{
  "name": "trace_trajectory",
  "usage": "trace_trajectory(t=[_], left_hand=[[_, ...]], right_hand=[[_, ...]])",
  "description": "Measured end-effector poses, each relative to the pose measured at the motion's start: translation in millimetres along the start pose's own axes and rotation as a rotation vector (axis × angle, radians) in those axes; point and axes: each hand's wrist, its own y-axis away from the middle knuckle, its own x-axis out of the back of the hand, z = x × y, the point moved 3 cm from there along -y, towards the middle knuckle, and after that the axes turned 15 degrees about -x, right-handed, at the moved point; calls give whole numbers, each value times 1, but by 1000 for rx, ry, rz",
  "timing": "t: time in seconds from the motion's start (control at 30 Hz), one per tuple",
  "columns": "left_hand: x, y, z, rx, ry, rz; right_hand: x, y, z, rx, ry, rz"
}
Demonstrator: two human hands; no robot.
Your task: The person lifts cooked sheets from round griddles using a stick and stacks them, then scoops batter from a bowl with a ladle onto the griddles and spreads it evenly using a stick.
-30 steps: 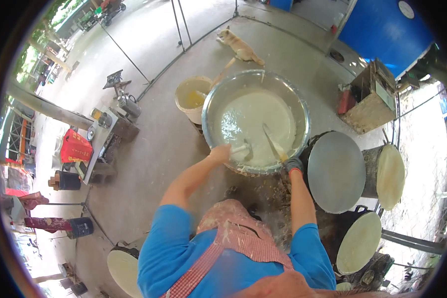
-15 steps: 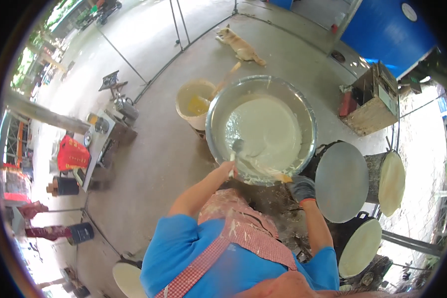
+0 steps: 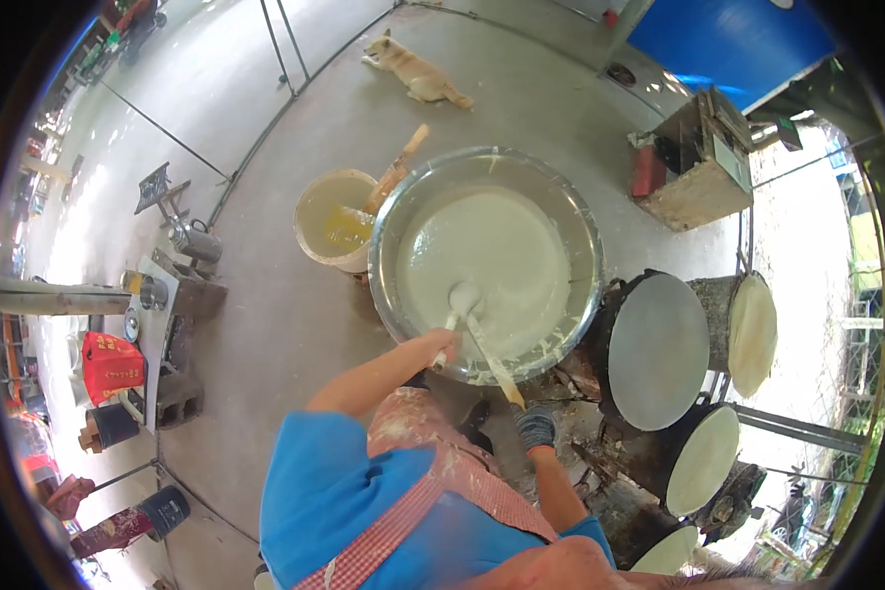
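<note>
A big metal basin (image 3: 582, 211) of pale, creamy batter (image 3: 497, 246) stands in front of me. Bare, my left hand (image 3: 441, 346) is closed around the light handle of a ladle (image 3: 464, 297), whose round bowl is over the batter near the basin's close side. My right hand (image 3: 535, 429), in a dark knitted glove, grips a long batter-coated scraper (image 3: 494, 362) by its wooden end. It reaches across the near rim, and its far tip meets the ladle, touching or just behind it.
Right of the basin stand round flat griddles, a grey one (image 3: 659, 352) and pale-topped ones (image 3: 703, 460). A bucket (image 3: 317, 208) with yellow liquid and a wooden paddle (image 3: 398, 167) adjoins the basin's left. A dog (image 3: 418, 74) lies beyond; a worn box (image 3: 698, 177) stands far right.
The scraper has swung from lying along the near rim to pointing inward at the ladle. My right hand has come back closer to me. The whole view has shifted, so surroundings sit farther left.
</note>
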Motion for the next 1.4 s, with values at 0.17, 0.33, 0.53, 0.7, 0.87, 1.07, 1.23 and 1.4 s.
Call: trace_trajectory(t=[0.17, 0.33, 0.53, 0.7, 0.87, 1.07, 1.23, 1.4], left_hand=[[-70, 164, 94, 153, 453, -141], [-145, 319, 163, -374, 107, -207], [-175, 438, 213, -830, -192, -154], [-155, 437, 226, -1147, -411, 24], [-133, 331, 164, -570, -180, -314], [-160, 329, 146, -319, -111, -397], [-229, 320, 104, -464, -221, -381], [-279, 245, 36, 255, 428, -334]], right_hand=[[78, 56, 10, -92, -354, 49], [187, 54, 40, 28, -552, 450], [336, 74, 76, 188, -890, 878], [322, 77, 58, 423, -1333, 696], [138, 42, 51, 244, -1240, 258], [127, 96, 118, 119, -1182, 401], [79, 81, 156, 197, -1400, 191], [6, 156, 231, -187, -949, 214]])
